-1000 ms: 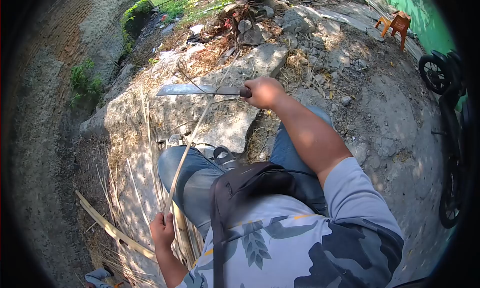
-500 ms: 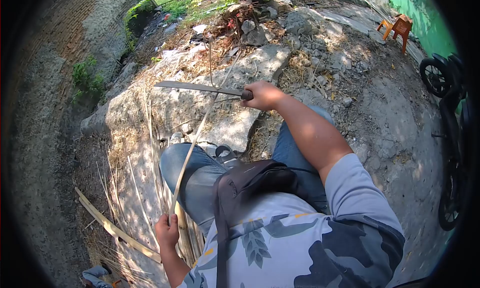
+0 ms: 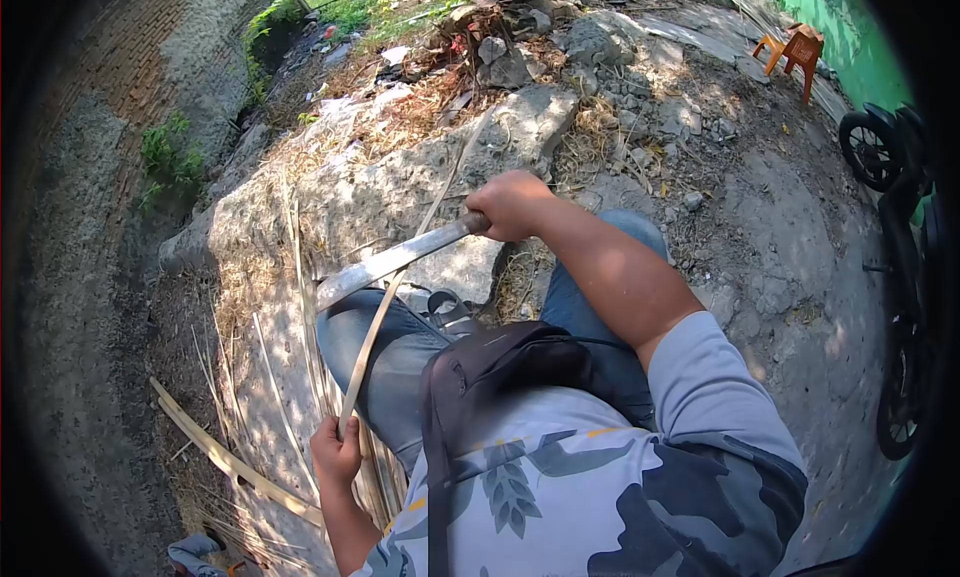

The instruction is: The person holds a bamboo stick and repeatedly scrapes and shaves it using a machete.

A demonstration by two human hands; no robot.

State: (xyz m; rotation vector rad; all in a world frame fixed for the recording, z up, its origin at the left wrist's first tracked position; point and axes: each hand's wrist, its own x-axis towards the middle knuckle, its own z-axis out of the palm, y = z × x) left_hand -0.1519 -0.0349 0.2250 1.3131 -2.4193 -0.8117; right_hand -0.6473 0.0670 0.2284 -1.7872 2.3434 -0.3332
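Right hand (image 3: 508, 207) wrapped around the handle of a machete (image 3: 390, 263) near the centre of the frame, blade slanting across a thin pale strip (image 3: 369, 347), left hand (image 3: 336, 452) clamped on the strip's lower part, lower left, curved pale piece (image 3: 236, 467) farther left.
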